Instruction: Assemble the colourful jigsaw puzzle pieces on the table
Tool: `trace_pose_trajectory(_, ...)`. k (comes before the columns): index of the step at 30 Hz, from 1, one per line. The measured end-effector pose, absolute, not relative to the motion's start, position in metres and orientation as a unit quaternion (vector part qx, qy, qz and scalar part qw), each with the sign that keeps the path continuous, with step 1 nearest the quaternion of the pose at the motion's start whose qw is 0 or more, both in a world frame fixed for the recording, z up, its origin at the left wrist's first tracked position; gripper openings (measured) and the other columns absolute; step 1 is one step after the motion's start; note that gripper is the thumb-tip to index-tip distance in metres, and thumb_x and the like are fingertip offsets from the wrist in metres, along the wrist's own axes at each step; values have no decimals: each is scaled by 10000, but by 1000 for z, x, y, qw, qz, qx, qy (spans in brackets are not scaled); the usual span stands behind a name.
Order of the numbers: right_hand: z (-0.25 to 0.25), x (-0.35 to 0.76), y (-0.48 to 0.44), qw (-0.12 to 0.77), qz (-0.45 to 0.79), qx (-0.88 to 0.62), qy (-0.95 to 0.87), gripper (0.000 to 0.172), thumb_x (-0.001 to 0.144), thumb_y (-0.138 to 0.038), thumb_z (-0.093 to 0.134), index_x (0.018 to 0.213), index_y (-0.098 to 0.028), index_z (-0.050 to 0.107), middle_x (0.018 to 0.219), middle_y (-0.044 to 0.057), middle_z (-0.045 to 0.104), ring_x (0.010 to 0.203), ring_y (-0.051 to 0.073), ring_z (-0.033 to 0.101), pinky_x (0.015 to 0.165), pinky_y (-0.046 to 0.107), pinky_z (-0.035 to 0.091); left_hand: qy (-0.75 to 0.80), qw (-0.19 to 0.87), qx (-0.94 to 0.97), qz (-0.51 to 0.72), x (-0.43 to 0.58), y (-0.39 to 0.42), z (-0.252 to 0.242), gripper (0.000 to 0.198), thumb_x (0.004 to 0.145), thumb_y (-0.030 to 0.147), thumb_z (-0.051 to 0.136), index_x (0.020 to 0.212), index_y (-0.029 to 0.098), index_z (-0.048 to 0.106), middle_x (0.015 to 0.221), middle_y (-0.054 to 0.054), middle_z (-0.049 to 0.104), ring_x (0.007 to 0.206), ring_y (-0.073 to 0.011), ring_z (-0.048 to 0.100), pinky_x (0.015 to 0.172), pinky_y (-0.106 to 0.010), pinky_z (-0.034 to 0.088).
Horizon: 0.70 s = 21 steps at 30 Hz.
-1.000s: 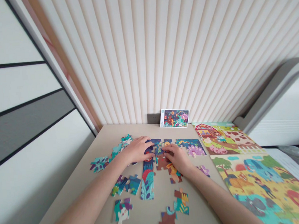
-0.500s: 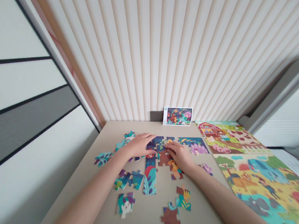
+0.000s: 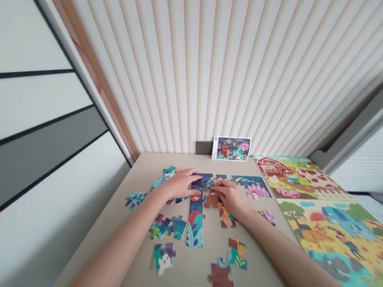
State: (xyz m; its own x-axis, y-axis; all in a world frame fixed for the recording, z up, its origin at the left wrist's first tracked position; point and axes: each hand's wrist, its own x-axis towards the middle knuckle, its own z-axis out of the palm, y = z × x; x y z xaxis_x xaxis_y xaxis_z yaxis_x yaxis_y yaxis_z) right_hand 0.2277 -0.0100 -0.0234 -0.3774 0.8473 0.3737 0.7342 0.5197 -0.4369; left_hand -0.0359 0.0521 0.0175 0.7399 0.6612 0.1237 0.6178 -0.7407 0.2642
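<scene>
My left hand (image 3: 183, 184) rests on the upper left of a partly joined puzzle (image 3: 195, 226), thumb and fingers spread apart and lying over its dark blue pieces. My right hand (image 3: 229, 196) has its fingertips together on a puzzle piece at the middle of the top rows, largely hidden under them. Just below those fingertips lies a brown puzzle piece (image 3: 211, 200). An orange animal piece (image 3: 227, 216) sits beside the right wrist. Beyond the right fingers is a joined section with a purple peacock-like fan (image 3: 256, 190).
Loose pieces lie to the left (image 3: 176, 227) and a white-animal piece (image 3: 163, 258) nearer me. A brown piece (image 3: 221, 281) joins a teal one in front. A picture card (image 3: 231, 148) leans on the ribbed wall. Two finished puzzles, farm (image 3: 293, 177) and safari (image 3: 345, 237), cover the right.
The right fingers have shifted slightly at the middle pieces, and the brown piece beneath them sits a little differently. The left hand stays in place; the whole view has shifted slightly.
</scene>
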Motion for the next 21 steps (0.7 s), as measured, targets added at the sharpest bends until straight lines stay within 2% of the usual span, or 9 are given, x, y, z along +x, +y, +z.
trace_pose_trajectory(5, -18, 227, -11, 257, 62, -484, -834, 310, 966, -117, 560, 1099, -295, 776, 1073, 54, 694, 995, 202, 627, 890, 339, 461, 344, 78, 927, 126, -33, 52, 12, 469, 982, 495, 551, 1381, 251, 587, 1335, -100, 600, 1241, -261, 567, 1069, -360, 426)
trace_pose_trajectory(13, -12, 224, -14, 192, -10, -477, -857, 335, 951, -110, 589, 1122, -335, 768, 1104, 50, 681, 988, 208, 604, 871, 354, 406, 364, 49, 920, 134, -25, 49, 10, 439, 963, 462, 583, 1349, 255, 612, 1289, -99, 608, 1195, -269, 583, 1053, -378, 441)
trace_pose_trajectory(17, 3, 221, -23, 178, -32, -479, -859, 341, 951, -117, 580, 1170, -321, 744, 1190, 77, 664, 1053, 236, 597, 909, 379, 403, 378, 44, 914, 138, -22, 46, 10, 436, 970, 426, 577, 1387, 298, 587, 1278, -94, 600, 1191, -269, 581, 1033, -382, 448)
trace_pose_trajectory(21, 23, 219, -45, 187, -5, -466, -865, 301, 996, -218, 547, 1251, -292, 690, 1203, 89, 667, 1079, 242, 591, 950, 398, 403, 385, 44, 912, 134, -20, 44, 11, 457, 958, 426, 595, 1400, 314, 574, 1276, -91, 595, 1189, -270, 580, 1033, -382, 443)
